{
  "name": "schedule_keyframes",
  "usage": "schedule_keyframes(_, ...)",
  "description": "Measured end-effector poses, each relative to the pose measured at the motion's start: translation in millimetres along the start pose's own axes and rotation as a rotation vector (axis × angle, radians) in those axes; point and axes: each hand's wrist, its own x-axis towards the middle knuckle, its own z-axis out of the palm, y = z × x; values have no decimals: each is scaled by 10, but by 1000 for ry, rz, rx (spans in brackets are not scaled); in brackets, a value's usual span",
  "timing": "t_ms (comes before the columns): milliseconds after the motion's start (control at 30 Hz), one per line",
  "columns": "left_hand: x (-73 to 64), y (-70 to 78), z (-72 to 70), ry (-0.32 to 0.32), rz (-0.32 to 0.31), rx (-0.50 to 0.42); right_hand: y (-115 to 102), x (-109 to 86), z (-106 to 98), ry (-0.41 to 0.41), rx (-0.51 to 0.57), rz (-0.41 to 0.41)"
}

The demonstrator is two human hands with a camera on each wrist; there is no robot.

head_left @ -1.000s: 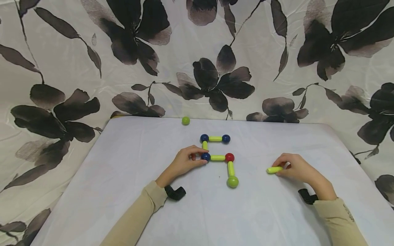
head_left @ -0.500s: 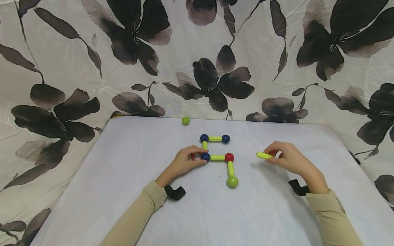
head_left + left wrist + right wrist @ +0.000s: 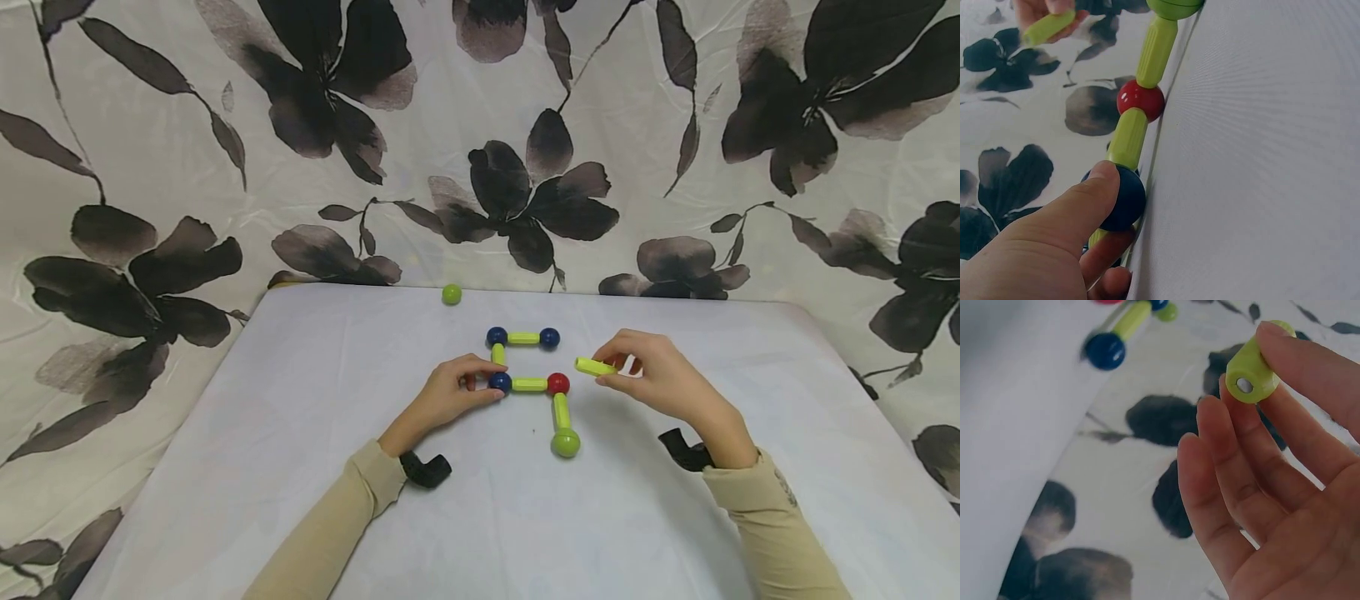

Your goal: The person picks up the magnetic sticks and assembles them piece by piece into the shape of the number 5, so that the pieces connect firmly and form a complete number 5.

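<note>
My left hand (image 3: 448, 392) pinches a dark blue ball (image 3: 500, 382) between thumb and fingers; it is the corner of a joined chain on the table. From that ball one yellow-green rod runs back to another blue ball (image 3: 497, 337), and a second rod (image 3: 529, 384) leads to a red ball (image 3: 558, 383). A further rod joins the red ball to a large green ball (image 3: 566, 443). Raised above the table, my right hand (image 3: 660, 377) holds a loose yellow-green rod (image 3: 595, 367) by one end, its free end near the red ball. A metal tip shows in the rod's end (image 3: 1245, 385).
A lone green ball (image 3: 452, 294) lies at the table's back edge. The back rod (image 3: 523, 338) ends in a blue ball (image 3: 550, 338). Floral cloth (image 3: 525, 208) hangs behind the white table (image 3: 262, 467). Black straps are on both wrists.
My right hand has carried the loose rod leftward and up off the right side of the table, close to the red ball. The left hand and the chain have stayed put.
</note>
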Motion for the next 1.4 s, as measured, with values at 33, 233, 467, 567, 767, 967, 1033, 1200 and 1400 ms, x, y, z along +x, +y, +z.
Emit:
schedule_keyframes(33, -1, -1, -2, 1, 1, -1, -40, 19, 22, -2, 5, -7)
schedule_keyframes(233, -2, -6, -5, 5, 4, -2, -265, 107, 201, -28, 11, -70)
schedule_keyframes(467, 1, -12, 3, 5, -1, 6, -441, 142, 489, -102, -3, -127)
schedule_keyframes(567, 1, 1, 3, 3, 3, 4, -470, 131, 615, -125, -20, -147)
schedule_keyframes(767, 4, -1, 3, -1, 4, 0, -434, 80, 808, -170, -66, -143)
schedule_keyframes(967, 2, -3, 1, 1, 1, 2, -379, 39, 887, -195, -61, -128)
schedule_keyframes(1033, 1, 0, -1, 3, 5, 0, -366, 30, 899, -198, -60, -128)
schedule_keyframes(1200, 0, 3, -1, 5, 21, -11, -338, 17, 917, -187, -64, -146)
schedule_keyframes(1400, 0, -1, -2, 1, 17, -13, -306, 10, 939, -167, -93, -188)
